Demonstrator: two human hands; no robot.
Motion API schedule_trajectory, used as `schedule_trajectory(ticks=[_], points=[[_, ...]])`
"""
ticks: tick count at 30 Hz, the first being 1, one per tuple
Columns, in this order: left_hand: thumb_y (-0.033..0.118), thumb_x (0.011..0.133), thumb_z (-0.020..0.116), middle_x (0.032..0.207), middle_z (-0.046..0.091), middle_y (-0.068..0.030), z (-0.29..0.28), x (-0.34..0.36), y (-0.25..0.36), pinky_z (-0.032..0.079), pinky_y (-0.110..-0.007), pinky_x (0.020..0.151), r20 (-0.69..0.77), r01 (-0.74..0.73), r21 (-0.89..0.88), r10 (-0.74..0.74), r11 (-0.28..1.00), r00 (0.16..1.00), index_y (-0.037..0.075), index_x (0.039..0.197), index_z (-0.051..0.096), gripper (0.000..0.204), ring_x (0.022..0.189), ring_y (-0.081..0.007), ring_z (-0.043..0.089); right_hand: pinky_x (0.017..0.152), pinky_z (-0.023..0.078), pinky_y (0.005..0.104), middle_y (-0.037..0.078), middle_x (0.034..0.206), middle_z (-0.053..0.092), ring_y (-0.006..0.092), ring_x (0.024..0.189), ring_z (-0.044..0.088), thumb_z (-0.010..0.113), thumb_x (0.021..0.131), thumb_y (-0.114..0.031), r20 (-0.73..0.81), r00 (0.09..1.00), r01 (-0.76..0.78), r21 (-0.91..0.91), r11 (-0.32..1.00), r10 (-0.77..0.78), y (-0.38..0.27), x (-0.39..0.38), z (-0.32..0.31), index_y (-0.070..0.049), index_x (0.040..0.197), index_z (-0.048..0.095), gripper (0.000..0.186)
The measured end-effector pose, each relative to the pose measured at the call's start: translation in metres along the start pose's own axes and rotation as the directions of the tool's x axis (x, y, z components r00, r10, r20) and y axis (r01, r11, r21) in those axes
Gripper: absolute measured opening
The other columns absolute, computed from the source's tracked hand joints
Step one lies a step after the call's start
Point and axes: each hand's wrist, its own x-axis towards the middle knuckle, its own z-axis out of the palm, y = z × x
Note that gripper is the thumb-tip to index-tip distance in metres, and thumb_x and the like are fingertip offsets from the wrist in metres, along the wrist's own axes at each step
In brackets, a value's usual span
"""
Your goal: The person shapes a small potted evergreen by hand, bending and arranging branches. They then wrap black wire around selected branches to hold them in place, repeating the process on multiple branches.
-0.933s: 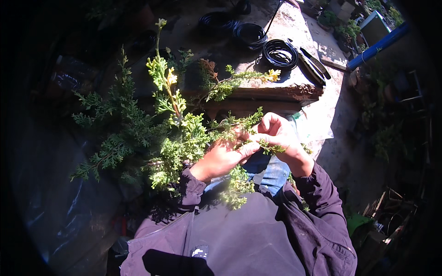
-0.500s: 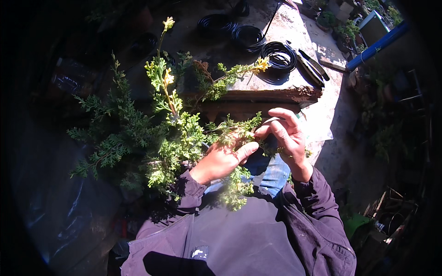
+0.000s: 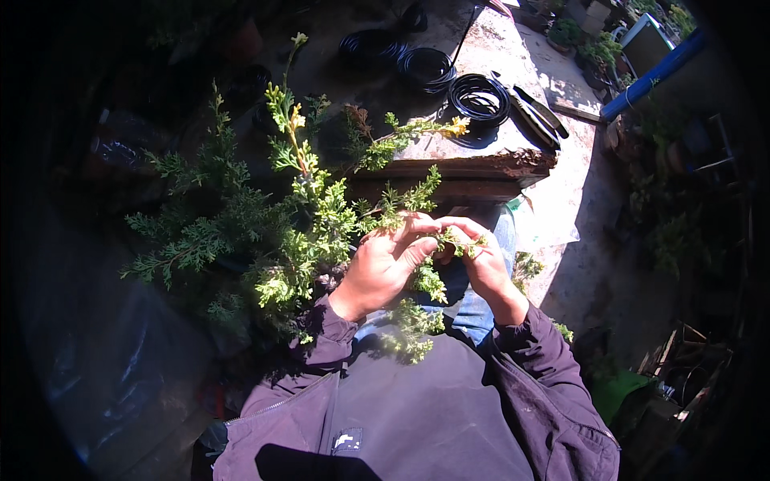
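Observation:
A leafy green conifer (image 3: 321,216) with scale-like foliage and some yellow tips spreads over the left and middle, in front of my lap. My left hand (image 3: 377,268) is closed on one of its branches, thumb pressed toward the fingers. Close beside it my right hand (image 3: 481,264) pinches a small green sprig (image 3: 455,243) of the same branch, its fingertips meeting those of the left. Exactly where the fingers grip the stem is partly hidden by leaves and knuckles. More foliage (image 3: 413,329) hangs below the hands, over my blue jeans.
On the worn wooden table (image 3: 449,168) ahead lie several coils of black wire (image 3: 479,100) and dark-handled pliers (image 3: 537,116). A blue pole (image 3: 654,76) slants in at the upper right. Potted plants (image 3: 601,52) stand beyond, and a green item (image 3: 626,394) lies lower right.
My right hand has come down and left from its raised, spread pose, and its fingers have closed on the sprig beside my left hand. The branch tips have shifted slightly.

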Motion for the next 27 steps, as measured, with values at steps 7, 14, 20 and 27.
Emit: schedule_trajectory(ticks=[7,14,20,27], points=[[0.017,0.107,0.047,0.129,0.064,-0.0112,0.002,-0.017,0.003,0.042,-0.033,0.107,-0.082,0.117,-0.202,-0.136,0.972,0.987,-0.002,0.137,0.054,0.036,0.12,-0.0188,0.058,0.096,0.047,0.0296,0.007,0.122,0.065,0.0143,0.112,0.058,0.061,0.094,-0.001,0.086,0.99,0.107,0.028,0.994,-0.109,-0.008,-0.009,0.026,0.001,0.132,0.057,0.039],[0.021,0.099,0.06,0.128,0.063,-0.0171,0.001,-0.05,0.018,0.044,-0.039,0.102,-0.16,0.081,0.251,-0.041,0.965,0.986,0.0,0.127,0.062,0.034,0.116,-0.0312,0.06,0.08,0.048,0.0233,0.001,0.106,0.07,0.0066,0.091,0.061,0.065,0.099,-0.018,-0.079,0.997,0.02,-0.003,1.0,-0.02,-0.009,-0.013,0.033,-0.001,0.123,0.066,0.029],[0.012,0.09,0.069,0.13,0.062,-0.0168,-0.002,-0.083,0.019,0.044,-0.044,0.1,-0.054,-0.221,0.229,0.24,0.948,0.969,0.001,0.122,0.063,0.034,0.117,-0.0321,0.059,0.083,0.047,0.0219,0.001,0.101,0.072,0.0061,0.092,0.063,0.064,0.1,-0.017,-0.158,0.987,0.018,0.049,0.999,-0.01,0.001,-0.008,0.04,-0.001,0.115,0.071,0.023],[-0.005,0.078,0.071,0.105,0.071,-0.0136,-0.003,-0.105,-0.005,0.053,-0.04,0.086,-0.148,-0.222,0.399,0.301,0.89,0.942,0.0,0.099,0.071,0.021,0.097,-0.031,0.067,0.063,0.041,0.0225,-0.006,0.081,0.063,0.0028,0.072,0.053,0.069,0.097,-0.015,-0.252,0.963,0.084,-0.049,0.995,-0.094,-0.001,0.001,0.044,-0.006,0.087,0.068,0.013]])
